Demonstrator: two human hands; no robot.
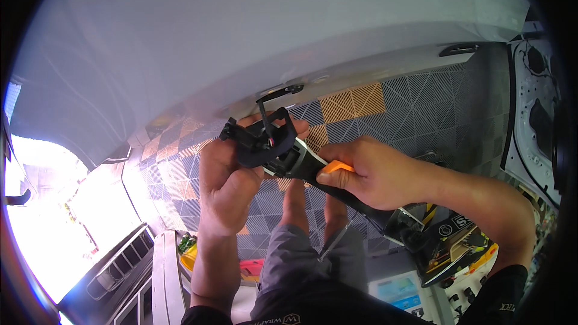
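Observation:
My left hand [230,174] is wrapped round a black plastic car part [265,144] with an open frame and small wires inside. A short black arm or cable [262,117] runs from this part up to a dark fitting [280,92] in the car's side. My right hand [376,174] is closed at the part's narrower, silver-edged end. Between its thumb and fingers sticks out a small orange plastic piece [337,167], mostly covered by the hand, so its full shape is hidden. The undersides of the fingers are partly hidden behind the part.
The grey car body panel [259,24] fills the upper view, with a door handle [460,50] at right. A bare door frame [533,114] stands at the far right. Below lie patterned floor tiles [415,102], a black tool pouch [439,241] and a white-and-blue box [397,292].

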